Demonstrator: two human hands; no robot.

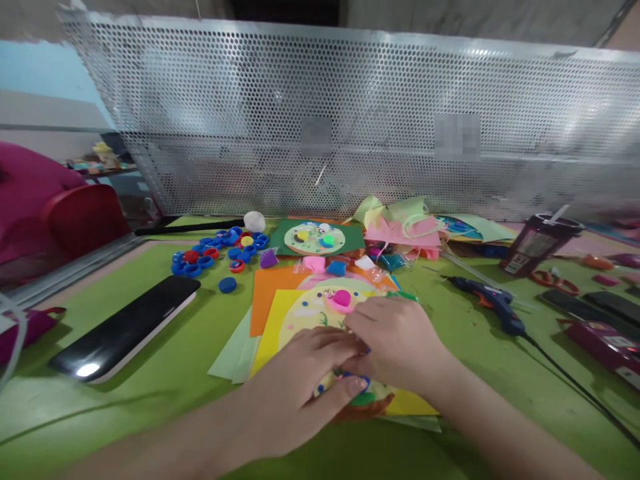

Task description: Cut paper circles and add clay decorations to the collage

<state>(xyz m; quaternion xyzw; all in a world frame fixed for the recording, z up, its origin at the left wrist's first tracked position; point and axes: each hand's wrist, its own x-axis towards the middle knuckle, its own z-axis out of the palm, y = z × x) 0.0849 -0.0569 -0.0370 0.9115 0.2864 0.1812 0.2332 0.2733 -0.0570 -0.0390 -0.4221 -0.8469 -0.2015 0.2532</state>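
My left hand (305, 383) lies over a round clay picture (300, 323) on a yellow sheet (273, 333), its fingers stretched and its thumb apart. Beside it, my right hand (397, 333) is curled with the fingertips pressed down at the picture's middle; what they pinch, if anything, is hidden. A pink clay shape (341, 299), small blue dots and green sprigs decorate the part in sight. Between the hands and below them, bits of blue and green clay (364, 399) show. Under the yellow sheet are an orange sheet (264, 297) and pale green paper (233, 353).
Left stand a black-topped lamp (135, 327) and several blue bottle caps (200, 257). A second clay picture (315, 239) lies behind on dark green. To the right are a glue gun (493, 300), orange scissors (555, 281) and a cup with a straw (540, 245). A perforated metal screen (370, 87) borders the back.
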